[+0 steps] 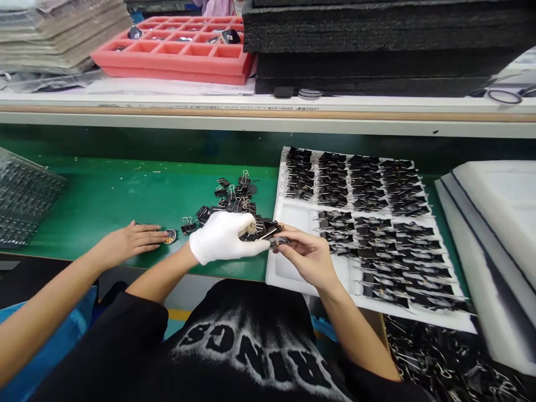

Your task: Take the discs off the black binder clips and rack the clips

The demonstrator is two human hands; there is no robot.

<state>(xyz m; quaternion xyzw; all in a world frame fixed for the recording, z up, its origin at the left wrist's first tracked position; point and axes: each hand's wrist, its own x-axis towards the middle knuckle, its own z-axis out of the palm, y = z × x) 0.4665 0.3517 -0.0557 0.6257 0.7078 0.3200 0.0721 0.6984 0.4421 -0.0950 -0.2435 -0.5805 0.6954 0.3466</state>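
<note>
My left hand [228,237], in a white glove, is closed with its thumb and fingers around a black binder clip [262,228] with wire handles. My bare right hand [312,257] meets it from the right, pinching a small dark flat part [281,241] against the clip. Fingers hide much of both pieces. Just behind my glove lies a heap of loose black binder clips [234,195] on the green table. Under my right hand sits a white foam tray [293,214], holding several rows of black parts with binder clips [368,184].
Another person's hand [138,237] touches a small round object [170,237] at left. Transparent trays [27,201] stand far left, white foam trays [494,223] far right. More binder clips [452,363] lie below. A shelf edge [209,114] crosses behind, bearing a pink foam tray [176,64] and black foam [377,33].
</note>
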